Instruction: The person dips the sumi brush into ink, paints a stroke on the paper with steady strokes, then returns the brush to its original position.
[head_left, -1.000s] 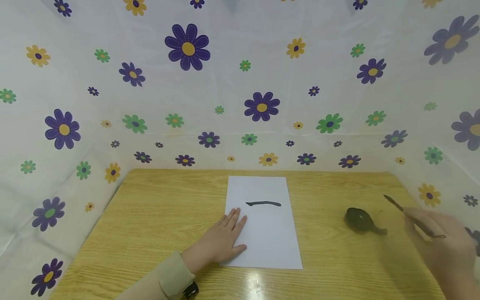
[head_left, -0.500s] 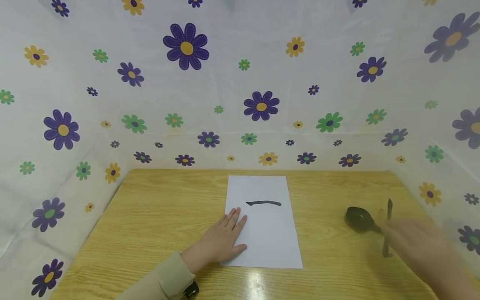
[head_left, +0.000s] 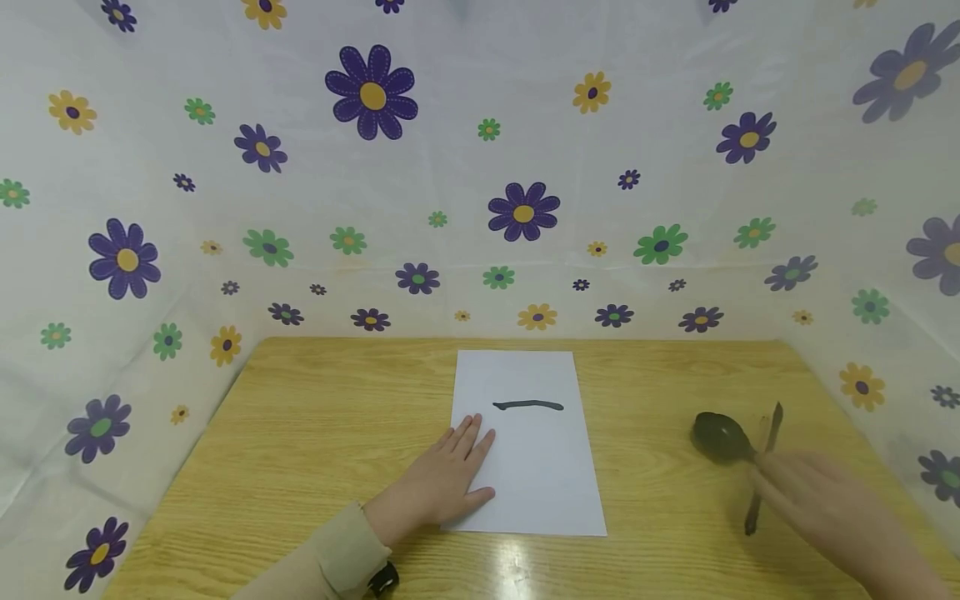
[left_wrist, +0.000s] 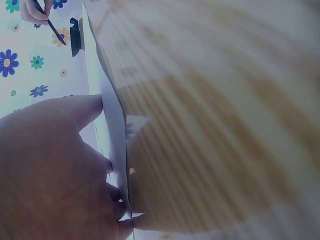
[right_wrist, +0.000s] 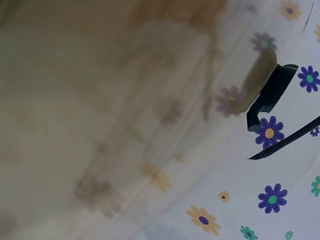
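Note:
My left hand (head_left: 442, 479) rests flat on the left side of a white sheet of paper (head_left: 543, 483), fingers spread. A thick dark stroke (head_left: 528, 406) runs across the sheet's upper part. Over the right side of the table, my right hand (head_left: 825, 504) grips a slim dark brush (head_left: 776, 423) around its middle. Beside that hand sits a black, spoon-shaped dish (head_left: 716, 436) with a short handle, which the fingers partly overlap in the head view. In the right wrist view, the brush's pointed end (right_wrist: 257, 156) is near the dish (right_wrist: 275, 90), apart from it.
The wood-grain table (head_left: 330, 417) is enclosed at the back and both sides by a white flower-patterned cloth (head_left: 450, 167). Small dark specks (head_left: 763, 419) mark the wood right of the dish. A dark band (head_left: 384, 577) shows at my left wrist.
My right hand has moved left toward the dish, and the brush has swung from a flat slant to a steeper one. The left hand, paper and dish stay where they were.

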